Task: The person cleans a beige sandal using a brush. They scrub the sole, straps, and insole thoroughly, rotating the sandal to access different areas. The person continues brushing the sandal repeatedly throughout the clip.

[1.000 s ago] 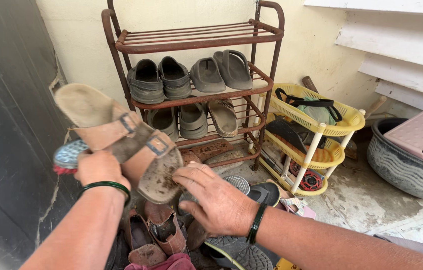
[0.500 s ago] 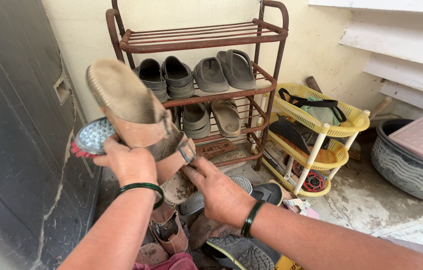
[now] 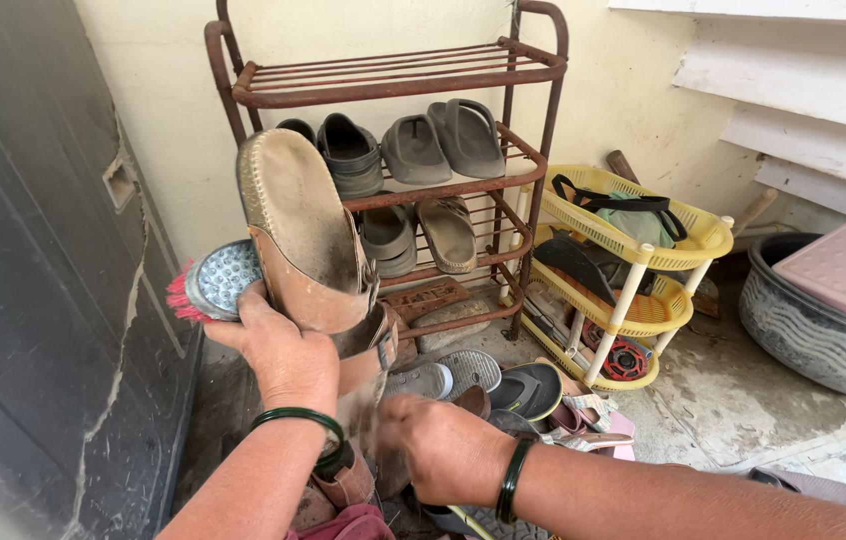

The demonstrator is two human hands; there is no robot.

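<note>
The left hand [image 3: 283, 350] is closed around a tan sandal [image 3: 308, 235] and a round scrub brush [image 3: 213, 283] with red bristles, holding both upright in front of the rusty metal shoe rack [image 3: 393, 85]. The right hand [image 3: 443, 445] is blurred near the sandal's heel; I cannot tell if it grips anything. The cleaning seems only begun: the suede footbed looks dusty, the leather straps still have dried mud. Below, at the front edge of the concrete floor [image 3: 743, 400], a heap of other shoes [image 3: 483, 375] waits, also dirty. The grey rubber clogs [image 3: 443, 140] on the rack look smooth and cleaner.
</note>
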